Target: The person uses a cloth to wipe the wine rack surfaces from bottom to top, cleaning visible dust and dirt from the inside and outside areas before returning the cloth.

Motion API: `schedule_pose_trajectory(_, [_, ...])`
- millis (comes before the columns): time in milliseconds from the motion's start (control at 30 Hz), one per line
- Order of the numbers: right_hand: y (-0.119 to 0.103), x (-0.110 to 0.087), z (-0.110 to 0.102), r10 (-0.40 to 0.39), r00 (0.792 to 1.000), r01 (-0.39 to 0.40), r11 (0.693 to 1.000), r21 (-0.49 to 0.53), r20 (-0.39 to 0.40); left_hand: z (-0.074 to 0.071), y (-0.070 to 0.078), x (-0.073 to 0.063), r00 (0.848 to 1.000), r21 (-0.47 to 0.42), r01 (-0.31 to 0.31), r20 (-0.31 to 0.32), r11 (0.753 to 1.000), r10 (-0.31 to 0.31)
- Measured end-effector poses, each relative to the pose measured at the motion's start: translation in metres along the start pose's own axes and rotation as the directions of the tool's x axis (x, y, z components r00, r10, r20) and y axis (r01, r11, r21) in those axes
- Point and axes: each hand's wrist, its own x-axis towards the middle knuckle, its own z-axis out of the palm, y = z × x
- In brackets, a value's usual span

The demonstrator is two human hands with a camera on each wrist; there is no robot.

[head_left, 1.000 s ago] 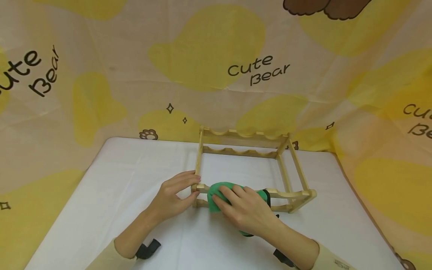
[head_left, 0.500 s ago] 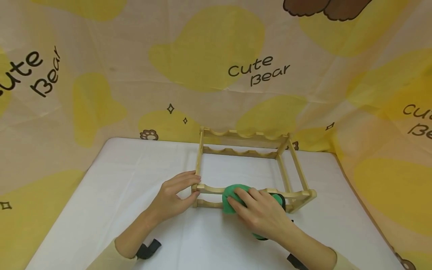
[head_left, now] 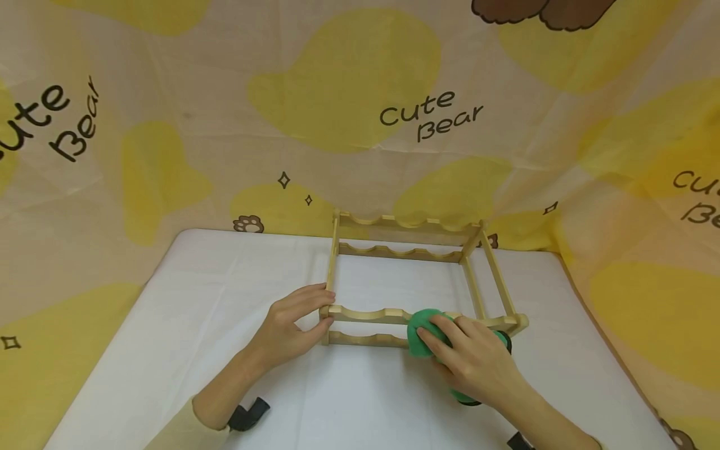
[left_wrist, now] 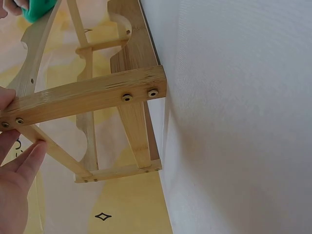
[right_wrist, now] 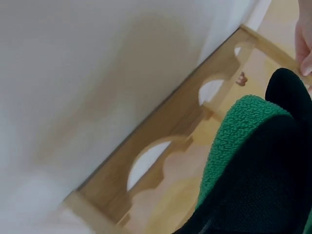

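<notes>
A pale wooden wine rack (head_left: pixel 368 315) with scalloped rails stands on the white table. My left hand (head_left: pixel 289 326) grips its near left corner, thumb and fingers on either side of the wood; the left wrist view shows that end post (left_wrist: pixel 92 97) with its screws. My right hand (head_left: pixel 472 356) holds a folded green cloth (head_left: pixel 419 340) with black edging over the front rails, right of their middle. Its fingers curl over the cloth. Close up in the right wrist view, the fuzzy cloth (right_wrist: pixel 234 134) hides part of the rack (right_wrist: pixel 112 175).
The white tabletop (head_left: pixel 236 275) extends left of the rack and in front of it. A yellow and beige printed fabric (head_left: pixel 337 81) hangs behind and at both sides, close behind the rack's far rails. A black strap piece (head_left: pixel 249 414) sits by the left wrist.
My right hand has slid the green cloth rightward along the front rails, from near the left end to right of the middle. The left hand and the rack have stayed in place.
</notes>
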Motion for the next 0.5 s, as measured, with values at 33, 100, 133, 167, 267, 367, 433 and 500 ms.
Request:
schedule_pose_trajectory(33, [0.002, -0.003, -0.001, 0.004, 1.000, -0.004, 1.000, -0.003, -0.003, 0.000, 0.000, 0.000, 1.000, 0.000, -0.001, -0.001, 1.000, 0.001])
schedule_pose_trajectory(100, [0.005, -0.008, -0.005, 0.014, 1.000, -0.014, 1.000, -0.007, -0.003, 0.000, 0.000, 0.000, 1.000, -0.002, -0.002, -0.004, 1.000, 0.002])
schedule_pose_trajectory(133, [0.006, -0.011, -0.007, 0.020, 1.000, -0.020, 1.000, -0.010, 0.001, 0.000, 0.000, 0.000, 1.000, -0.002, -0.002, -0.004, 1.000, 0.002])
schedule_pose_trajectory(167, [0.007, -0.013, -0.009, 0.024, 1.000, -0.024, 1.000, -0.013, 0.001, 0.000, 0.000, -0.001, 1.000, -0.002, -0.002, -0.005, 1.000, 0.002])
schedule_pose_trajectory(267, [0.012, -0.021, -0.015, 0.034, 0.999, -0.034, 0.999, -0.020, -0.004, 0.000, 0.001, -0.001, 1.000, -0.002, 0.000, -0.004, 1.000, 0.000])
schedule_pose_trajectory(367, [0.017, -0.029, -0.020, 0.039, 0.999, -0.040, 0.999, -0.022, -0.028, 0.000, 0.002, 0.000, 1.000, -0.002, 0.005, -0.001, 1.000, -0.005])
schedule_pose_trajectory(433, [0.021, -0.035, -0.022, 0.046, 0.998, -0.047, 0.999, -0.019, -0.052, 0.000, 0.002, 0.000, 1.000, -0.002, 0.006, 0.001, 1.000, -0.006])
schedule_pose_trajectory(500, [0.025, -0.042, -0.023, 0.052, 0.995, -0.055, 0.998, -0.025, -0.081, 0.000, 0.002, 0.000, 1.000, -0.001, 0.005, 0.002, 1.000, -0.005])
